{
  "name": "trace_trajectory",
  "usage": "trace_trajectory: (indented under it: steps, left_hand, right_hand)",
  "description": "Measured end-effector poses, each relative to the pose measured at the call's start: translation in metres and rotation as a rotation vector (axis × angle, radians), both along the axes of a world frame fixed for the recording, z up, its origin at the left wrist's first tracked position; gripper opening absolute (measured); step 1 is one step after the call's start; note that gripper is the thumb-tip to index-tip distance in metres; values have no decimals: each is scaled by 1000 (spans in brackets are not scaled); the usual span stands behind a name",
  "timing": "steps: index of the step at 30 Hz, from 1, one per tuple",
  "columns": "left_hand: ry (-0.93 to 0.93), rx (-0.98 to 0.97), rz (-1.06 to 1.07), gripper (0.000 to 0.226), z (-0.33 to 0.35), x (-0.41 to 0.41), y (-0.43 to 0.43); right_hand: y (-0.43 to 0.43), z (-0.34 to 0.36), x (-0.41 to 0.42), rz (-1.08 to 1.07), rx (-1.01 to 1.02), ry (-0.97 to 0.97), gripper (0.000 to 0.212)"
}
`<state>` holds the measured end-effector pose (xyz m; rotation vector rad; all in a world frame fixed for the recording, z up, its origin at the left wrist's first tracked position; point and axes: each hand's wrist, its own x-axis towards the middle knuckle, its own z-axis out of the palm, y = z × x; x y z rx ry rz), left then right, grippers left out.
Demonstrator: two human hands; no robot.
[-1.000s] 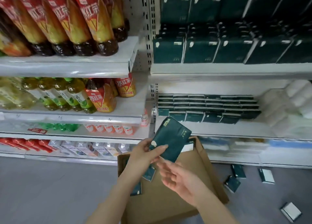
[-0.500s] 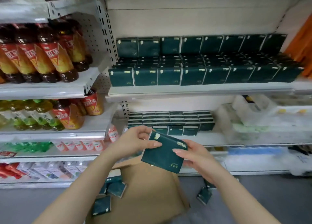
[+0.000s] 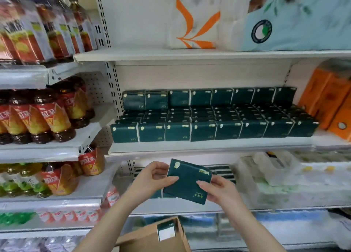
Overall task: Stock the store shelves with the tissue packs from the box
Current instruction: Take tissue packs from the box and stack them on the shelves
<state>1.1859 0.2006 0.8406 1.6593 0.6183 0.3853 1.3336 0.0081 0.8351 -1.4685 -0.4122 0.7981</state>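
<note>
Your left hand [image 3: 150, 179] and right hand [image 3: 222, 193] both grip 1 tilted tissue pack [image 3: 187, 182], below the front edge of the shelf [image 3: 190, 149], above the box [image 3: 142, 237].

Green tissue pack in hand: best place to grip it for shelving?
Probably its left and right edges, thumb on the front face and fingers behind. The pack is flat, thin and tilted face-on, so both edges are exposed. The left hand and right hand pinch it that way. Coming from the sides leaves the top edge free to lead onto the shelf.
</note>
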Motion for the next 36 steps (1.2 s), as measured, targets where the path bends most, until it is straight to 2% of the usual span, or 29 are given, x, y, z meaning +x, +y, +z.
trace_trajectory:
  steps: [5, 9, 13, 15, 22, 25, 27, 32, 34, 36]
  left_hand:
    - [-3, 41, 8, 66, 15, 37, 34]
    - [-42, 119, 82, 43, 38, 75, 68]
    - [-110, 147, 103, 50, 47, 106, 86]
    - [-134, 173, 109, 45, 49, 116, 94]
    - [-97, 420, 214, 27, 74, 159, 129]
    - [-53, 554, 259, 30, 76, 176, 142]
    - [-19, 541, 281, 28, 74, 187, 152]
    - [-25, 378, 365, 22, 68, 231, 183]
    - [-18, 338, 436, 19, 67, 250, 194]
    - [33, 375, 471, 27, 64, 264, 202]
  right_hand:
    - [42, 24, 43, 9, 9, -74, 22]
    - [61, 41, 62, -38, 21, -192, 32]
    - [72, 55, 80, -68, 30, -289, 29]
    - [83, 63, 88, -55, 36, -321, 25]
    - [136, 91, 131, 71, 40, -397, 25]
    - [154, 95, 158, 115, -1, -444, 20]
    - [168, 94, 178, 135, -32, -464, 20]
    - [207, 92, 221, 172, -62, -433, 55]
    - [221, 89, 233, 181, -69, -380, 53]
    - [233, 85, 246, 215, -109, -360, 32]
